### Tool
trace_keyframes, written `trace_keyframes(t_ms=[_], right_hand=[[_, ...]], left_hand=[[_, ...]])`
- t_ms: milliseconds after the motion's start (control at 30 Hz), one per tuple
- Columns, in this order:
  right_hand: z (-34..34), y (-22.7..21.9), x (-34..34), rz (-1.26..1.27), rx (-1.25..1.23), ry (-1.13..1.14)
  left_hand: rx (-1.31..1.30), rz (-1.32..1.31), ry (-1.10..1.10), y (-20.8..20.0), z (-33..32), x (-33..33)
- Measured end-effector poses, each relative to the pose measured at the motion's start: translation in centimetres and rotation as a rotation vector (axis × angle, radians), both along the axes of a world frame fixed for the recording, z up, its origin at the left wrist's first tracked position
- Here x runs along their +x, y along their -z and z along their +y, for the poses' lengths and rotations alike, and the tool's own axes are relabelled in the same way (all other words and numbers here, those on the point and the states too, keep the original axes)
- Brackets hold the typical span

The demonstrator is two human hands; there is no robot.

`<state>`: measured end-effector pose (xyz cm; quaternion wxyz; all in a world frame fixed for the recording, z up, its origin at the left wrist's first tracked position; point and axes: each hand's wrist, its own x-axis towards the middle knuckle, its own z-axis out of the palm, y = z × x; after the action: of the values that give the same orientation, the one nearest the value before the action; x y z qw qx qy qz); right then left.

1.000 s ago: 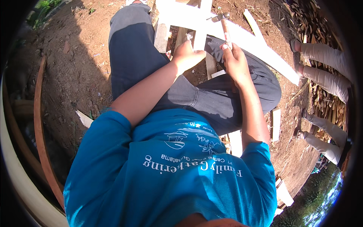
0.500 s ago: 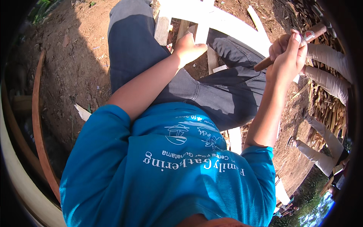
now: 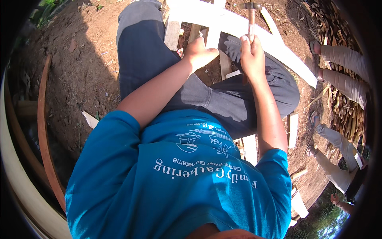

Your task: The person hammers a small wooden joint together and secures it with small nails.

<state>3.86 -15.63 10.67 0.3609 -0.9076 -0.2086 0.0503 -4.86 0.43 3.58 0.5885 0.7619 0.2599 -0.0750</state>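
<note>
My right hand (image 3: 253,59) grips a hammer (image 3: 251,24) by its wooden handle, the metal head pointing away from me over a pale, sunlit board (image 3: 270,46). My left hand (image 3: 200,55) is closed, thumb and fingers pinched together, close to the crossing wooden slats (image 3: 212,38). Whatever those fingers hold is too small or hidden to name; a tiny bright spot shows at their tips. A shorter slat (image 3: 172,35) lies left of the left hand, next to my bent knee.
Bare soil (image 3: 95,51) surrounds me. Long curved-looking planks (image 3: 44,131) are at the left. On the right are another person's legs (image 3: 344,59), with a second person's legs (image 3: 334,159) nearer, beside a stack of thin wood (image 3: 346,117). Loose offcuts (image 3: 298,203) lie at lower right.
My right hand has swung the hammer from the raised right side inward and away from me, so its head now shows over the board. My left hand has stayed nearly in place.
</note>
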Motion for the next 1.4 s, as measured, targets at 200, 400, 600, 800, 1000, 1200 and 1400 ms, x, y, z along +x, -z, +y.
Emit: trace_keyframes(t_ms=[200, 400, 600, 800, 1000, 1200, 1400], right_hand=[[1.8, -10.1, -0.1, 0.061, 0.437, 0.033], [0.4, -4.7, -0.5, -0.26, 0.418, 0.068], [1.6, -8.2, -1.4, 0.07, 0.453, 0.037], [1.2, -0.6, -0.5, 0.109, -0.197, -0.098], [3.4, -11.2, -1.8, -0.089, 0.705, -0.006], [0.2, -0.6, -0.2, 0.144, -0.306, -0.192], [2.8, -9.4, -0.8, 0.04, 0.646, -0.021]], left_hand=[[-0.09, -0.095, -0.063, 4.0, 0.2, 0.0], [-0.137, -0.111, -0.071, 3.5, -0.6, 0.3], [0.018, -0.023, -0.044, 3.3, 0.5, 0.6], [-0.041, -0.14, -0.018, 3.4, -0.3, 0.3], [-0.001, -0.022, -0.075, 3.7, 0.5, -0.2], [0.011, -0.04, -0.001, 2.1, -0.1, 0.2], [-0.006, -0.044, -0.077, 3.5, 0.6, 0.3]])
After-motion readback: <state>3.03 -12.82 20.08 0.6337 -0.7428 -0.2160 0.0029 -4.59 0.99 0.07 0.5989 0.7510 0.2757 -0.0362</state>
